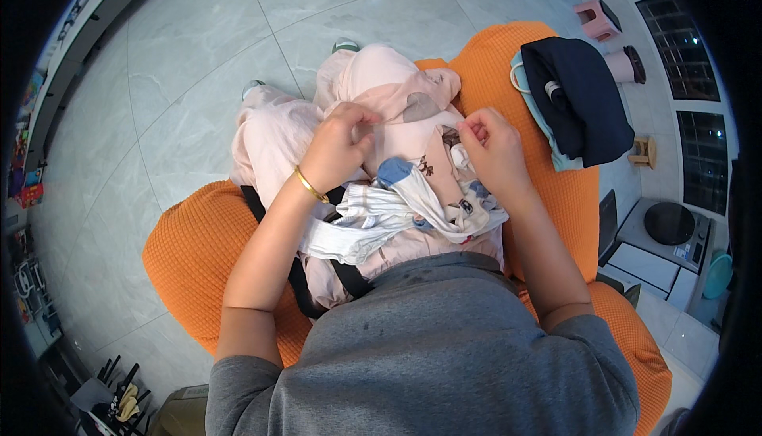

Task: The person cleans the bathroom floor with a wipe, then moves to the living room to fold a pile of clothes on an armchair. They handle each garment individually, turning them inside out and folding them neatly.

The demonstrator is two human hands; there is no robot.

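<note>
My left hand (340,145), with a gold bangle (311,184) at the wrist, has its fingertips at the edge of a pale pink sock-like cloth (437,83) with a grey patch. The cloth stretches over my lap. My right hand (493,143) has curled fingers beside a brown lacy edge; what lies inside its fingers is hidden. Below both hands sits a loose pile of small clothes: a white sock with a blue toe (395,171), a pinkish-beige sock (439,173) with dark motifs, and a white ribbed piece (351,236).
I sit on an orange textured sofa (184,239) in light pink trousers (271,132). Folded dark navy clothes (580,99) lie on light blue fabric (562,159) at right. Beyond are a pink stool (589,21), a wooden stool (643,152) and a cooktop (646,254). Grey tiles (196,37) cover the floor.
</note>
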